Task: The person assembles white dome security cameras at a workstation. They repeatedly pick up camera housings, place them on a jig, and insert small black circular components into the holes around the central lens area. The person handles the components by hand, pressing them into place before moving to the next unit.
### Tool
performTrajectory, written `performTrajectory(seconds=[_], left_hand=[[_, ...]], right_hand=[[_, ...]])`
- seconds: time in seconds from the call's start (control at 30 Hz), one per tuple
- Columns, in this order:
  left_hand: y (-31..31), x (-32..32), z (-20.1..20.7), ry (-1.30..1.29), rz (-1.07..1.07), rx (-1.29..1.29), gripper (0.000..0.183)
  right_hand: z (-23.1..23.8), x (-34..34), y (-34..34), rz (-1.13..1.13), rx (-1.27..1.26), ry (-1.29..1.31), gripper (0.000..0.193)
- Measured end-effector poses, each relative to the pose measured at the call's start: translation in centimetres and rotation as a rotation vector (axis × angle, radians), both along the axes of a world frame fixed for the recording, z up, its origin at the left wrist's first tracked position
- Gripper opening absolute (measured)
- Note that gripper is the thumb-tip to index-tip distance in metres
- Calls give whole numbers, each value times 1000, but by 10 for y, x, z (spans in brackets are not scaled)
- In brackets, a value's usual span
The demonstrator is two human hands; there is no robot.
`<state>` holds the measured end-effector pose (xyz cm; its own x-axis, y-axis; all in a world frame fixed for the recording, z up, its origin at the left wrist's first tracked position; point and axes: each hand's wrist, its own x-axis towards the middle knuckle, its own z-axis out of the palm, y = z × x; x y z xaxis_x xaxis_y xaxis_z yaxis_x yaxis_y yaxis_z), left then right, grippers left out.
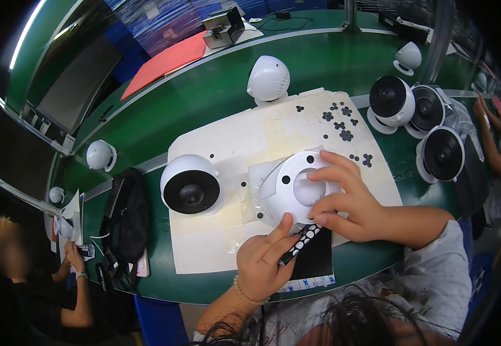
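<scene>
Head cam: L hand (265, 259) pinches dotted b/w strip (303, 242), lower end hidden by fingers. R hand (348, 205) holds white base (288, 199) over cream board (204, 254), covering its R edge; can't tell if R thumb touches strip.

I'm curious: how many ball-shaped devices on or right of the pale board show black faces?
4: left device, on the board; beyond its right edge, upper device, middle device and lower device. The held device and others may hide theirs.

Left fingers (276, 232) curled, right fingers (335, 175) fanned close by.
</scene>
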<state>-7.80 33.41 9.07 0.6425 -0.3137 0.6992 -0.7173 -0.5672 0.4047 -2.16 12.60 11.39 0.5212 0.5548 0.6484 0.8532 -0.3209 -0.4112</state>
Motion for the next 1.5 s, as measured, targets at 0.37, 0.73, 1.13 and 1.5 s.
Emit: performTrajectory(seconds=[0.37, 0.73, 1.13, 1.5], left_hand=[[-4, -2, 3, 8, 60, -14, 26], [-6, -2, 1, 20, 71, -46, 25], [-6, -2, -1, 17, 54, -12, 29], [-6, -3, 0, 22, 62, -8, 29]], right_hand=[[-1, -12, 3, -5, 122, -209, 29], [-3, -3, -14, -66, 124, 75, 8], [-5, 8, -21, -28, 140, 307, 13], [-6, 7, -22, -71, 107, 237, 12]])
